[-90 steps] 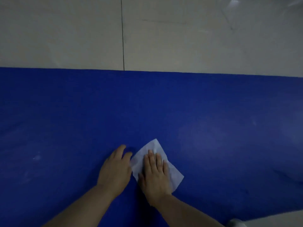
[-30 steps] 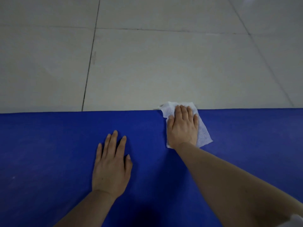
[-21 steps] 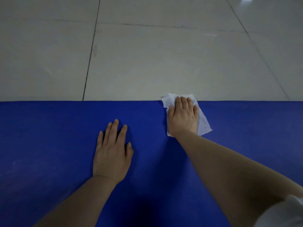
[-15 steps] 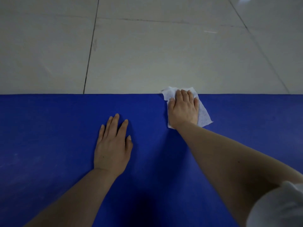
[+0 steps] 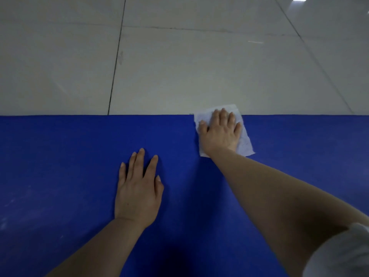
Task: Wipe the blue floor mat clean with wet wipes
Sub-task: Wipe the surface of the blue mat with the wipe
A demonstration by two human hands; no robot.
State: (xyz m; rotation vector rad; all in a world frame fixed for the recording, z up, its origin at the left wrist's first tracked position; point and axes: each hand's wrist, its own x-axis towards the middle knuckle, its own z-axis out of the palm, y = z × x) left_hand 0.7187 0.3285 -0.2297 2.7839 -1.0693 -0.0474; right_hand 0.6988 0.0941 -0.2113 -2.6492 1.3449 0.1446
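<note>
- Two bare hands are on a blue floor mat [image 5: 60, 156] that fills the lower half of the view, with pale floor tiles [image 5: 179, 72] beyond it.
- Right hand [image 5: 219, 132]: arm stretched forward, fingers straight and close together, palm pressing flat on a white wet wipe [image 5: 244, 144]. It pins the wipe down and does not pinch it.
- The wipe sits at the mat's far edge; its top strip, ahead of the fingertips, overhangs onto the tiles, and one corner pokes out to the right of the wrist.
- Left hand [image 5: 137, 188]: nearer the body and to the left of the right hand, flat on the bare mat with fingers slightly spread, holding nothing. It looks like a brace.
- Progress, as a judgement: wiping is under way, with the stroke at its farthest reach. Faint pale smudges show on the mat far to the left of the left hand, so that part probably still needs wiping. In this dim light I cannot tell how clean the rest is.
- Materials: the mat is matte, flat and evenly deep blue, with a straight far edge. The wipe is thin, soft and lightly creased, roughly rectangular. The tiles are smooth and slightly glossy, split by dark grout lines.
</note>
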